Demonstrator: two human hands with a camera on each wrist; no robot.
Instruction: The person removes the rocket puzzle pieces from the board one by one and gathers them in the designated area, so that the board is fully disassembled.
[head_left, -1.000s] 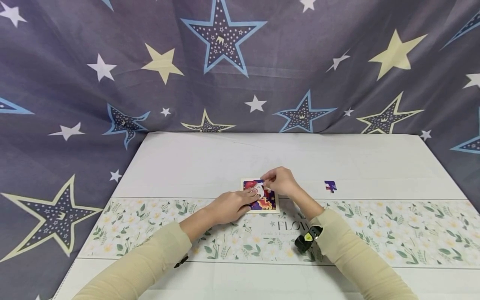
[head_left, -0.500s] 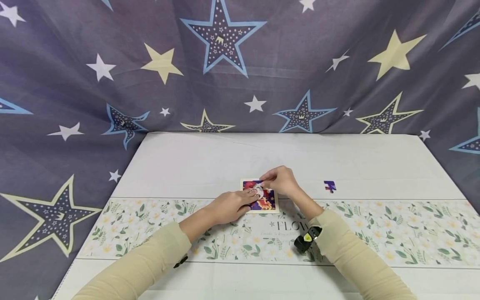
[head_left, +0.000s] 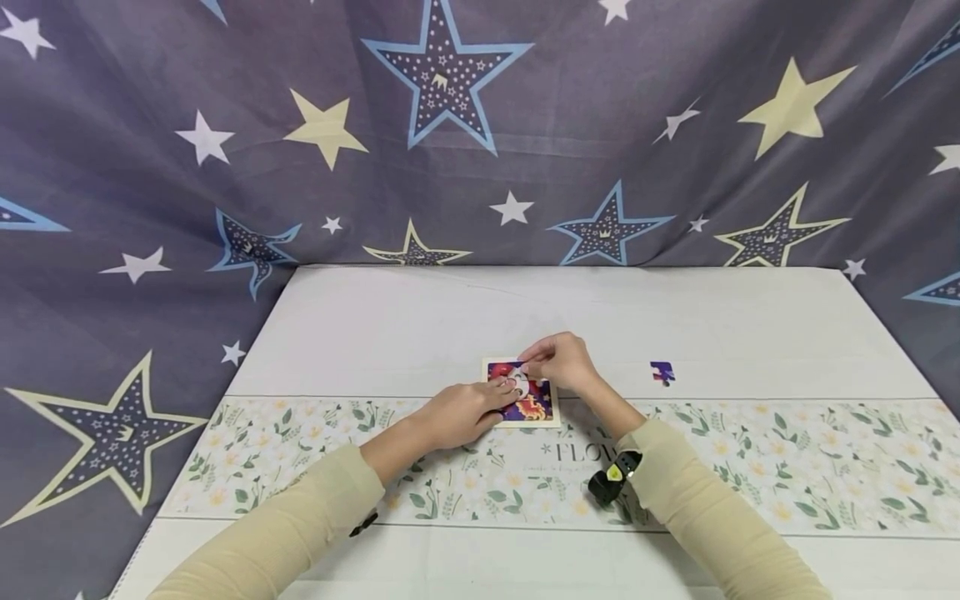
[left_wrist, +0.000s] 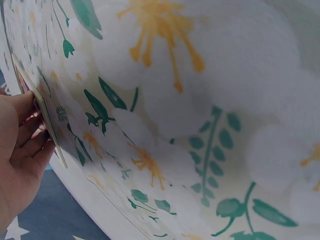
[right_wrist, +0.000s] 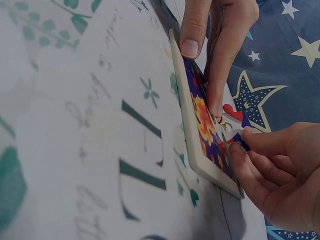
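On cloth (head_left: 750, 454) I read "FLOW" (head_left: 579, 452) (partly covered). Right hand (head_left: 564, 364) pinches a piece (right_wrist: 239, 121); left hand (head_left: 461, 412), straight-fingered, touches the puzzle (head_left: 534, 408).

Head view: the left grip (head_left: 463, 411) partly covered the puzzle (head_left: 536, 409), the right grip (head_left: 562, 364) hid its far right corner, and script (head_left: 557, 471) below the printed lettering (head_left: 579, 452) was illegibly small. Both sleeves (head_left: 285, 521) were cut off below.

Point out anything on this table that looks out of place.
One loose piece lies on the table, right of the puzzle and apart from it. The held piece, pinched by the right hand, tilts up, not flush. Nothing looks spilled.
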